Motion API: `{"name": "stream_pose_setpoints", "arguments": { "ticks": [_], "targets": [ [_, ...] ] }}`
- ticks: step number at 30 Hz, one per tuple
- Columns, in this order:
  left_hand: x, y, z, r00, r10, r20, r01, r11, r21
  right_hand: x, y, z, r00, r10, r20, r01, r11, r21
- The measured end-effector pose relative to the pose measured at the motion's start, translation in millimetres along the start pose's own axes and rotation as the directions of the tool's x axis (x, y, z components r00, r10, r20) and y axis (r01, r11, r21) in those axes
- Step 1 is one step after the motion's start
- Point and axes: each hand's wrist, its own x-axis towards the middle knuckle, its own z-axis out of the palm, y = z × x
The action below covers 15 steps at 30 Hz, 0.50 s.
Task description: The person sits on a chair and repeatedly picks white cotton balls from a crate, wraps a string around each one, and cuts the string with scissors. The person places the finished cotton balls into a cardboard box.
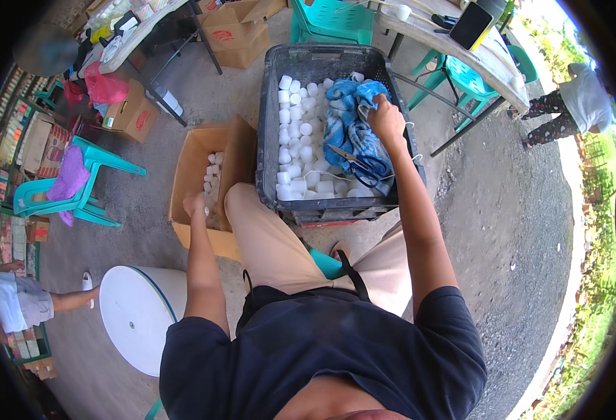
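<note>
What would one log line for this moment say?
left hand: in brown cardboard box of small white pots | right hand: grips blue cloth in black plastic crate | scissors: on cloth

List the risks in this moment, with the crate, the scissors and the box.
1. The scissors lie loose on the blue cloth that the right hand grips; pulling the cloth might fling them or nick the fingers.
2. The dark crate seems to rest partly on the person's knees, so shifting legs may tip out the white caps.
3. The left hand is at the cardboard box out to the side; working without looking, it might drop caps outside.
</note>
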Motion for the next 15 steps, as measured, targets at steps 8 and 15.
{"name": "stream_pose_setpoints", "arguments": {
  "ticks": [8, 15],
  "targets": [
    [-108.9, 237.2, -0.2, 0.804, 0.574, 0.157, -0.216, 0.528, -0.821, 27.4, 34.7, 25.7, 0.994, 0.051, -0.094, -0.046, 0.997, 0.059],
    [-163.5, 319.5, 102.9, 0.399, 0.821, 0.409, -0.765, 0.543, -0.346, 38.9, 19.9, -13.3, 0.839, 0.070, -0.540, 0.516, 0.212, 0.830]
  ]
}}
